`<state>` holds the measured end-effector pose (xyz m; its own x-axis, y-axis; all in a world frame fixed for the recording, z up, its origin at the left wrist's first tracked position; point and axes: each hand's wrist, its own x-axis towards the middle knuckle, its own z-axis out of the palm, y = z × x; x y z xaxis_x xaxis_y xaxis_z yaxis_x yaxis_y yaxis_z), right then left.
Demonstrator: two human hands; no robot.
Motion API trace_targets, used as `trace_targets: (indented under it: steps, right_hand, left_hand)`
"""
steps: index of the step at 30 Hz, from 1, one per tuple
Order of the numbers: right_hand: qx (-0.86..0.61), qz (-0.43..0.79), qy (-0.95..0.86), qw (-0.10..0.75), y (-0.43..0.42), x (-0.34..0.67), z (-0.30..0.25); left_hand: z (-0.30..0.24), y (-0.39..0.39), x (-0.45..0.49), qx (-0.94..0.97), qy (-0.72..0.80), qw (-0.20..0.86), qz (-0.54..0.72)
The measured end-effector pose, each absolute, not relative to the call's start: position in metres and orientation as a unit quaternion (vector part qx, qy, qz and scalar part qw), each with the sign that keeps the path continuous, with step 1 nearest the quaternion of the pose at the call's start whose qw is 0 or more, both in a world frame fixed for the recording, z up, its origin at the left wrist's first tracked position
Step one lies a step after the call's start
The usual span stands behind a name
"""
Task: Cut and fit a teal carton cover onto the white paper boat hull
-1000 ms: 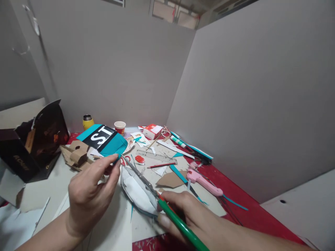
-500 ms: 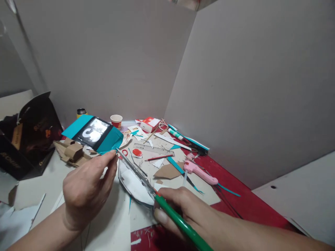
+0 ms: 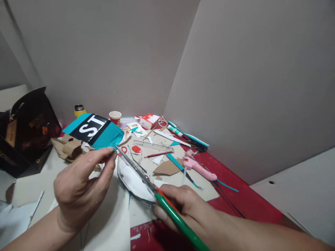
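Note:
My left hand [image 3: 85, 184] pinches the near corner of a teal sheet [image 3: 108, 135], which carries a black band with white letters "ST". My right hand [image 3: 185, 205] is closed around scissors [image 3: 167, 209] with green and orange handles. The blades point up and left, and their tips meet the sheet's edge right beside my left fingertips. Below the blades lies a white, dark-edged rounded piece [image 3: 132, 181], partly covered by the scissors and my right hand.
A pink glue gun [image 3: 200, 168] rests on the right. Around the middle lie a red pencil [image 3: 158, 154], a clear ruler [image 3: 151, 145] and brown cardboard [image 3: 167, 167]. Farther back stand a paper cup [image 3: 115, 118] and a yellow bottle [image 3: 79, 111]. A black bag [image 3: 26, 136] is at left.
The teal sheet has tilted, so the glare is gone and the letters "ST" show. My left hand has shifted slightly left; the scissor tips stay at the sheet's edge.

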<state>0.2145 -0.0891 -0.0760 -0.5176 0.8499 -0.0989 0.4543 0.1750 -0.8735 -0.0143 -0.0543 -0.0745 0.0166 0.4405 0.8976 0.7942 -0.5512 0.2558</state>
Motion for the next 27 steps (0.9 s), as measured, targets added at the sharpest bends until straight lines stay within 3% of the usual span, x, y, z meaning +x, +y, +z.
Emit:
trace_targets:
  steps: [8, 19, 27]
  right_hand:
    - [-0.437, 0.425, -0.763, 0.215, -0.093, 0.217, -0.079]
    - [-0.445, 0.415, -0.762, 0.221, -0.090, 0.223, -0.088]
    - [-0.418, 0.414, -0.770, 0.247, -0.085, 0.226, -0.095]
  left_hand:
    - [-0.064, -0.059, -0.009, -0.624, -0.502, 0.038, -0.598]
    - [-0.061, -0.062, -0.008, -0.608, -0.509, -0.036, -0.609]
    - [-0.049, -0.057, -0.004, -0.565, -0.464, -0.258, -0.632]
